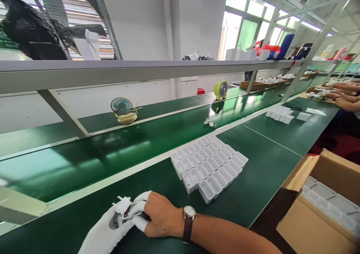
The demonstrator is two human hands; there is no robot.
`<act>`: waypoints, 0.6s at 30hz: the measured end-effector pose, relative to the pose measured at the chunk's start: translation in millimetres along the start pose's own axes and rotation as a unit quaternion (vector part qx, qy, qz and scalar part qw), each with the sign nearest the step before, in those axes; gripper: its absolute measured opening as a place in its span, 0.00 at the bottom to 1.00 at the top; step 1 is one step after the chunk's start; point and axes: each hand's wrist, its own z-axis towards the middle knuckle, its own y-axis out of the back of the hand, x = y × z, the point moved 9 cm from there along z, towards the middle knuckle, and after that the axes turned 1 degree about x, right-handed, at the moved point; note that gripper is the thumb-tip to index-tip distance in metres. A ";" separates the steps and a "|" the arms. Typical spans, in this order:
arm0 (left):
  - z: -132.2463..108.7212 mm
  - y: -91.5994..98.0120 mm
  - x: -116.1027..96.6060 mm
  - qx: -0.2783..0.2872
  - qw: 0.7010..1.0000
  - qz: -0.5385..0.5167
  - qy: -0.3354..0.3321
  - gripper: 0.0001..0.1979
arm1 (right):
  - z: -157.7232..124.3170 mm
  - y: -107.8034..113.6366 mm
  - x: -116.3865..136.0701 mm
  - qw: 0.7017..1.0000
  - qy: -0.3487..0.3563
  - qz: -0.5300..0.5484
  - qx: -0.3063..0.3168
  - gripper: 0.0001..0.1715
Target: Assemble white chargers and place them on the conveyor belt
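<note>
My left hand (105,229), in a white glove, is closed around a small white plastic housing (123,206) with prongs at its top. My right hand (156,212), with white covers on its fingers and a watch at the wrist, presses its closed fingers against the same piece. A bit of red and some dark parts show inside it, but the fingers hide most of the detail. Beyond my hands, rows of open white plastic shells (209,164) lie side by side on the green bench (270,164).
A green conveyor belt (135,145) runs behind the bench, carrying a small white assembly (210,123). Two small fans, one teal (122,106) and one lime (221,89), stand beyond. An open cardboard box (317,216) holds white shells at right. Another person's hands (347,94) work farther along.
</note>
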 end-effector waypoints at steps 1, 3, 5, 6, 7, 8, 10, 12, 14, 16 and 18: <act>-1.8 -2.6 -2.3 0.023 0.999 -0.019 0.020 0.32 | -0.4 2.6 2.1 1.000 0.003 0.008 -0.006 0.11; -5.7 -6.4 -6.6 0.052 0.997 -0.042 0.050 0.33 | -1.5 7.8 6.1 0.999 0.013 0.026 -0.023 0.11; -8.1 -7.0 -11.2 0.054 0.996 -0.052 0.057 0.33 | -2.9 12.2 9.5 0.998 0.024 0.042 -0.045 0.11; -8.7 -7.5 -13.4 0.056 0.995 -0.058 0.055 0.33 | -3.7 13.4 10.4 0.997 0.027 0.048 -0.053 0.11; -9.0 -8.2 -15.5 0.061 0.995 -0.061 0.051 0.32 | -4.4 13.8 10.9 0.997 0.029 0.051 -0.058 0.12; -9.1 -9.1 -17.4 0.069 0.995 -0.058 0.045 0.31 | -5.2 13.7 11.1 0.996 0.029 0.053 -0.062 0.12; -8.5 -10.0 -20.0 0.085 0.995 -0.041 0.038 0.29 | -6.7 12.6 11.4 0.996 0.030 0.053 -0.066 0.12; -7.3 -11.1 -21.5 0.108 0.993 -0.029 0.035 0.27 | -8.2 11.3 12.4 0.996 0.036 0.050 -0.071 0.11; -6.3 -13.0 -23.2 0.134 0.990 -0.039 0.034 0.27 | -9.5 10.2 13.8 0.995 0.042 0.045 -0.076 0.13; -6.0 -15.7 -25.6 0.159 0.986 -0.045 0.033 0.27 | -9.9 9.1 14.8 0.996 0.042 0.036 -0.076 0.15; -5.5 -16.8 -28.2 0.166 0.985 -0.032 0.029 0.24 | -9.7 9.2 15.6 0.996 0.039 0.028 -0.073 0.18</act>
